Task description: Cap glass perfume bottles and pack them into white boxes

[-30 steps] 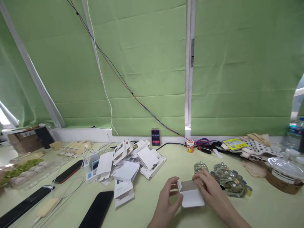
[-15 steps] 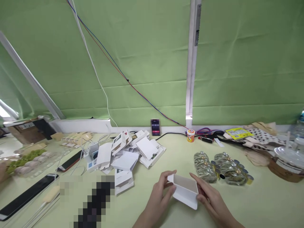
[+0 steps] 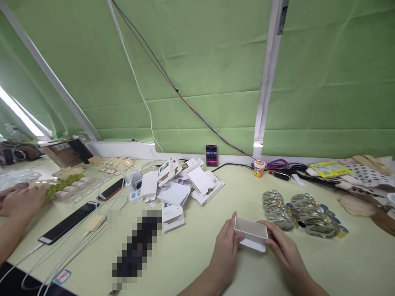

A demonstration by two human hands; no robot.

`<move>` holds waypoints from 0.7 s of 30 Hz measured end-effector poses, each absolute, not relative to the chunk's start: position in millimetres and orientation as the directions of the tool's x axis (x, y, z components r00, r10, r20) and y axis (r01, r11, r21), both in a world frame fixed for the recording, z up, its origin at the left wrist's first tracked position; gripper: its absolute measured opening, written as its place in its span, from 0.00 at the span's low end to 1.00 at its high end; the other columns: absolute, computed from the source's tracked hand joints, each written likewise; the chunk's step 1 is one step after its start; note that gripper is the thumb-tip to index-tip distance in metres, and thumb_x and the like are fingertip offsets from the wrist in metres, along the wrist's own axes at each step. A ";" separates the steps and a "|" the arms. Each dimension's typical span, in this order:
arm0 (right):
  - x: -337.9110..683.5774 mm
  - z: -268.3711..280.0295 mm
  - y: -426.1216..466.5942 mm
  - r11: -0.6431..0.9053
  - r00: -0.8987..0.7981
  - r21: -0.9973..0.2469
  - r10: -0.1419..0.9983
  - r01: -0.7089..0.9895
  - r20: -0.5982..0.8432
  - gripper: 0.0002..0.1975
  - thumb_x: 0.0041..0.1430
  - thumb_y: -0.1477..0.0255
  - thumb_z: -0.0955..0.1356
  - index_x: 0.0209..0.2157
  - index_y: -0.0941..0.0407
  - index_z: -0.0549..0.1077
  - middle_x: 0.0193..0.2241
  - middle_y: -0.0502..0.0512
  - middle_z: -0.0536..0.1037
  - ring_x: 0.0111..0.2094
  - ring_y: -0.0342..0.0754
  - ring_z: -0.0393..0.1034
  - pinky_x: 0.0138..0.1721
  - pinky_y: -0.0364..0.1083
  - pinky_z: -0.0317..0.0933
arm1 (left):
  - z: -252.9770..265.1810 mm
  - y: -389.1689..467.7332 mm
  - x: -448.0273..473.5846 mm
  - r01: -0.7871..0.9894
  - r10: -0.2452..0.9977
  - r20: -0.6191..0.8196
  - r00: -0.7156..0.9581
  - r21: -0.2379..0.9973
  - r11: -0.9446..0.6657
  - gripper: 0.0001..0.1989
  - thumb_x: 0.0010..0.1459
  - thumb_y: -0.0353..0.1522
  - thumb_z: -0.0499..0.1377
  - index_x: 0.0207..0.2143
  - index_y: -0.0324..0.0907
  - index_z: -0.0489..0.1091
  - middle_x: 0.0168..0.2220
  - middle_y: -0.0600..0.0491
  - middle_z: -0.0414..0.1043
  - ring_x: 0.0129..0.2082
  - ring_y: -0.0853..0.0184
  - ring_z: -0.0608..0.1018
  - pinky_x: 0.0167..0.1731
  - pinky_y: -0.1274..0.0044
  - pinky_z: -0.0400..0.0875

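Note:
Between my two hands is a small white cardboard box (image 3: pixel 253 231), its near side uncovered and a flap hanging at the front. My left hand (image 3: pixel 226 242) grips its left end, thumb on the front and fingers behind. At the right end my right hand (image 3: pixel 282 246) pinches the box's edge, thumb in front. Bundled clear cables with gold ends (image 3: pixel 277 209) lie just beyond my right hand, and a second cable group (image 3: pixel 313 213) sits to their right. Left of my hands a pile of white boxes (image 3: pixel 177 189) covers part of the table (image 3: pixel 197 263).
Phones (image 3: pixel 69 222) and white charging cables (image 3: pixel 66 246) spread over the left side. Another person's hands (image 3: pixel 24 199) are at the far left near an egg carton (image 3: pixel 69 187). An orange tub (image 3: pixel 259 169), a propped phone (image 3: pixel 211 156) and a yellow packet (image 3: pixel 331 169) stand or lie toward the back.
My view has swung left, so most things appear further right. The box in my hands has tipped more level. More of the other person's hands shows at left.

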State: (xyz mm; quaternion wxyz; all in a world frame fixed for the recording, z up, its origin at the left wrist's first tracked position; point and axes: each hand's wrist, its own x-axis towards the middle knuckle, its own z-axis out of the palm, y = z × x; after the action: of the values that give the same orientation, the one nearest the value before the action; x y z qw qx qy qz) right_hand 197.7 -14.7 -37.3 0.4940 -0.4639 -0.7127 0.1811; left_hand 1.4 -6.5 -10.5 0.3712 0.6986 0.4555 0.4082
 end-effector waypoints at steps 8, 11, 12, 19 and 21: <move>193.5 -52.3 -16.5 0.439 -0.049 -0.663 0.853 0.607 0.520 0.23 0.68 0.64 0.54 0.63 0.51 0.55 0.56 0.58 0.68 0.58 0.55 0.62 0.52 0.51 0.62 | -24.4 -1.3 6.3 0.389 0.902 0.320 0.290 0.822 -0.416 0.28 0.66 0.39 0.44 0.65 0.38 0.44 0.48 0.40 0.66 0.48 0.57 0.68 0.51 0.62 0.62; 188.5 -54.2 -18.4 0.398 -0.050 -0.671 0.879 0.625 0.474 0.26 0.68 0.62 0.52 0.64 0.55 0.51 0.59 0.62 0.65 0.60 0.55 0.59 0.52 0.52 0.63 | -24.4 -0.4 8.9 0.371 0.890 0.342 0.303 0.818 -0.441 0.31 0.66 0.40 0.44 0.66 0.38 0.37 0.51 0.39 0.65 0.50 0.57 0.67 0.53 0.62 0.60; 186.6 -54.1 -18.9 0.374 -0.048 -0.669 0.891 0.642 0.451 0.26 0.68 0.61 0.52 0.64 0.57 0.52 0.59 0.63 0.64 0.59 0.56 0.59 0.51 0.53 0.63 | -25.0 -0.3 9.6 0.365 0.887 0.346 0.307 0.818 -0.445 0.32 0.66 0.40 0.44 0.66 0.38 0.36 0.52 0.39 0.64 0.50 0.57 0.67 0.53 0.62 0.60; 175.1 -50.9 -20.7 0.292 -0.001 -0.663 0.916 0.689 0.402 0.26 0.68 0.59 0.52 0.61 0.56 0.54 0.58 0.66 0.63 0.54 0.58 0.65 0.46 0.55 0.66 | -27.8 2.3 10.9 0.350 0.880 0.347 0.325 0.821 -0.452 0.31 0.66 0.41 0.42 0.66 0.34 0.41 0.57 0.36 0.62 0.56 0.55 0.65 0.57 0.62 0.58; 174.4 -50.2 -21.9 0.305 0.004 -0.686 0.912 0.661 0.410 0.26 0.67 0.59 0.52 0.63 0.55 0.52 0.53 0.64 0.68 0.50 0.56 0.68 0.44 0.54 0.67 | -26.1 3.1 9.9 0.328 0.879 0.350 0.325 0.830 -0.452 0.31 0.66 0.41 0.43 0.66 0.35 0.41 0.60 0.37 0.59 0.58 0.56 0.63 0.59 0.63 0.56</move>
State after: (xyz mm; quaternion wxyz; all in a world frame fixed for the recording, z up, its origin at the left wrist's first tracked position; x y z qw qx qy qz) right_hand 174.4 -21.9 -50.2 0.4208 -0.5702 -0.6896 0.1491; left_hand 9.9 3.1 -26.1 0.3310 0.7435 0.4057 0.4161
